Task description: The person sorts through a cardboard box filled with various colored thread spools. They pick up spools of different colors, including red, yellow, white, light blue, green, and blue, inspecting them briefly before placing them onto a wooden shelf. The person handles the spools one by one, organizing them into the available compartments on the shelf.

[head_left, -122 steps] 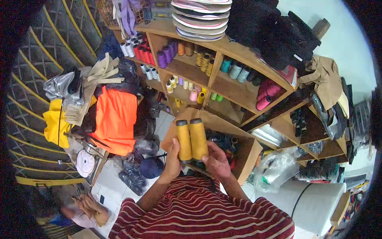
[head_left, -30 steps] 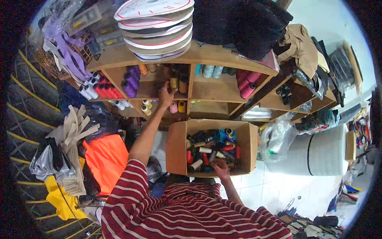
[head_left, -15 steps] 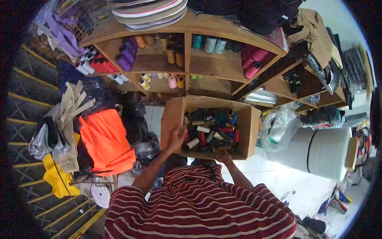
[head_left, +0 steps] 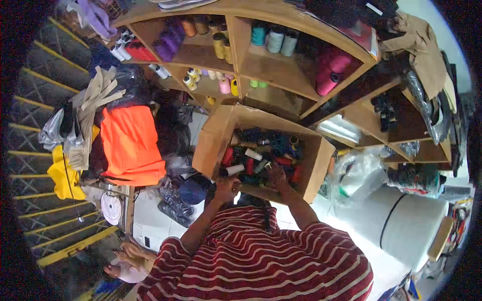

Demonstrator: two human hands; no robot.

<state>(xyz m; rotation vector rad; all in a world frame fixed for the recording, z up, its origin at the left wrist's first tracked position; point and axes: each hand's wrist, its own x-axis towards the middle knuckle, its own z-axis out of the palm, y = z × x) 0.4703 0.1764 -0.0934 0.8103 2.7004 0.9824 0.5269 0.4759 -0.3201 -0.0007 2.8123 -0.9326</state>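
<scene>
A brown cardboard box (head_left: 207, 150) sits tilted in front of me, its flaps raised. Inside lies a jumble of thread spools, among them a white spool (head_left: 253, 154), a red spool (head_left: 228, 156) and dark ones. My left hand (head_left: 227, 189) is at the near left corner, fingers curled over the box's near edge. Reaching over that edge into the box, my right hand (head_left: 276, 176) has its fingers stretched out over the spools near the middle. Its fingertips are dim, and no spool shows lifted in it.
Wooden shelves (head_left: 271, 75) with thread cones stand beyond the box. Orange fabric (head_left: 129, 145) lies at the left. A clear plastic bag (head_left: 356, 173) and a large white roll (head_left: 414, 220) are at the right. Another person's arms (head_left: 135, 255) show at the lower left.
My left hand has moved from the box's left side to its near left corner. My right hand has gone from the near edge into the box. The view has shifted and the box looks turned.
</scene>
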